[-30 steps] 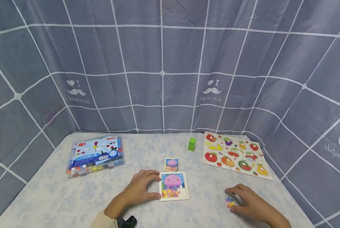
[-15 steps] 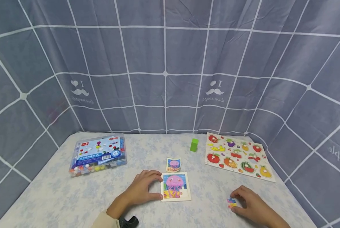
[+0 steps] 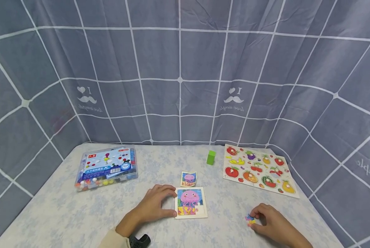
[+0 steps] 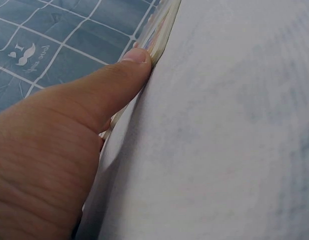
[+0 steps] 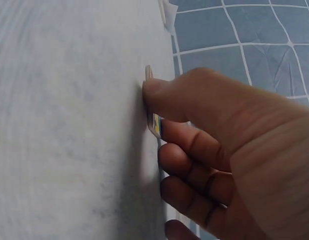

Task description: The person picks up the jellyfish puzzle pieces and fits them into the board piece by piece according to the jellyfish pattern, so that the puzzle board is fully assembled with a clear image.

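Note:
My left hand (image 3: 156, 204) holds the left edge of a small white-framed jellyfish jigsaw puzzle (image 3: 205, 203). Its index finger lies at the upper left and its thumb at the lower left; in the left wrist view the thumb (image 4: 117, 82) meets the board's edge. The puzzle's lower right corner shows a bare white gap. Off to the right, my right hand (image 3: 272, 223) pinches a blue, pink and yellow puzzle piece (image 3: 250, 220) between thumb and index finger. The right wrist view shows that piece (image 5: 157, 126) edge-on, close over the tablecloth, the other fingers curled.
A small jellyfish picture card (image 3: 189, 179) lies just behind the puzzle. Farther back stand a green block (image 3: 211, 157) and, at the right, a fruit puzzle board (image 3: 259, 170). A clear plastic case of coloured balls (image 3: 107, 167) lies at the left. A grey checked curtain (image 3: 160, 100) surrounds the table.
My right thumb and index finger have closed on the puzzle piece, which now sits tilted in the pinch. The left hand stays at the puzzle's edge. The head view has shifted slightly.

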`<move>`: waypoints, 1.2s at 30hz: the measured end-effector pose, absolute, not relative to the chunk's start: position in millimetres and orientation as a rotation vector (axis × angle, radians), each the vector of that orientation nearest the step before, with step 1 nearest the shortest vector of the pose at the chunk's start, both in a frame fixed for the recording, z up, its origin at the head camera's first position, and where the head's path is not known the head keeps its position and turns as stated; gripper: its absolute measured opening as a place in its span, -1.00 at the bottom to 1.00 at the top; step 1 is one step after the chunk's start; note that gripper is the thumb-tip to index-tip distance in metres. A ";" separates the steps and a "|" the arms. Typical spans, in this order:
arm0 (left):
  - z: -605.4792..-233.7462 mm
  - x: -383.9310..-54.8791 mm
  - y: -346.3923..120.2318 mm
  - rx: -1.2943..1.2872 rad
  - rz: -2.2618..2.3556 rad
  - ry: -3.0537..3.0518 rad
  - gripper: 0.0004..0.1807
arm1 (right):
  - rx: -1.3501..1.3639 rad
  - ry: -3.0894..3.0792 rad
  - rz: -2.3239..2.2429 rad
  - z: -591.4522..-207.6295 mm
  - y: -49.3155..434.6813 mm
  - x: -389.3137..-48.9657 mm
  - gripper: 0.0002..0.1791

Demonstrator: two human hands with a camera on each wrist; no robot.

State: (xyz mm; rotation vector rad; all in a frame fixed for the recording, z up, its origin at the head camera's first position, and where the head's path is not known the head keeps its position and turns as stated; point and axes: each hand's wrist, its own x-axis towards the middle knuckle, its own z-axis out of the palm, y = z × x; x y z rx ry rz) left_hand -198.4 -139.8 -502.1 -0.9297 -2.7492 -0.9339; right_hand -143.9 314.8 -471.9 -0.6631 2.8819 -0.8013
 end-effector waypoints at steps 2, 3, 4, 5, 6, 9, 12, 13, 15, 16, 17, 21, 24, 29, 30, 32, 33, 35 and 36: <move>-501.8 -198.1 -140.0 -0.927 -0.951 -2.748 -0.38 | -0.672 2.882 -0.772 -470.5 315.4 -144.6 -0.67; -501.8 -197.9 -140.1 -0.927 -0.954 -2.747 -0.38 | -0.672 2.878 -0.757 -469.6 315.8 -144.6 -0.67; -501.8 -197.5 -140.1 -0.928 -0.958 -2.746 -0.38 | -0.677 2.878 -0.735 -468.3 316.1 -144.5 -0.67; -501.6 -196.9 -140.1 -0.928 -0.962 -2.746 -0.38 | -0.677 2.877 -0.707 -467.1 316.1 -144.3 -0.68; -501.6 -196.3 -140.1 -0.926 -0.966 -2.748 -0.38 | -0.684 2.878 -0.681 -466.2 316.1 -144.3 -0.70; -502.1 -195.5 -140.6 -0.927 -0.957 -2.747 -0.38 | -0.664 2.899 -0.607 -464.2 313.0 -143.5 -0.73; -502.2 -194.8 -140.9 -0.924 -0.964 -2.748 -0.37 | -0.629 2.936 -0.540 -464.0 309.8 -142.6 -0.71; -502.1 -194.5 -140.8 -0.924 -0.967 -2.748 -0.37 | -0.615 2.950 -0.526 -464.0 308.6 -142.1 -0.70; -501.8 -194.0 -140.9 -0.924 -0.970 -2.748 -0.37 | -0.610 2.975 -0.515 -464.5 306.5 -142.3 -0.69; -501.6 -193.8 -140.9 -0.923 -0.968 -2.749 -0.37 | -0.616 2.985 -0.519 -464.7 305.1 -142.9 -0.69; -501.4 -193.5 -141.0 -0.923 -0.964 -2.750 -0.37 | -0.627 2.993 -0.531 -464.8 303.3 -143.8 -0.69; -500.0 -193.3 -142.2 -0.916 -0.945 -2.751 -0.37 | -0.679 2.996 -0.605 -463.9 292.3 -149.2 -0.71; -498.7 -194.4 -142.1 -0.921 -0.949 -2.741 -0.38 | -0.728 2.995 -0.630 -462.0 280.8 -153.3 -0.74; -499.5 -197.2 -140.9 -0.944 -0.958 -2.745 -0.38 | -0.781 3.012 -0.603 -458.3 256.2 -162.1 -0.74; -499.9 -197.5 -140.7 -0.946 -0.955 -2.748 -0.38 | -0.805 3.012 -0.602 -457.5 250.1 -164.7 -0.75; -500.4 -197.6 -140.4 -0.947 -0.949 -2.751 -0.38 | -0.856 3.011 -0.601 -456.3 236.7 -170.9 -0.75; -500.4 -197.6 -140.1 -0.946 -0.951 -2.750 -0.37 | -0.892 3.009 -0.600 -455.8 229.5 -174.1 -0.76; -500.3 -197.4 -139.7 -0.946 -0.954 -2.747 -0.38 | -0.961 2.993 -0.602 -455.1 215.5 -180.5 -0.75; -500.2 -197.3 -139.5 -0.948 -0.958 -2.745 -0.38 | -0.992 2.982 -0.600 -455.1 208.9 -183.6 -0.75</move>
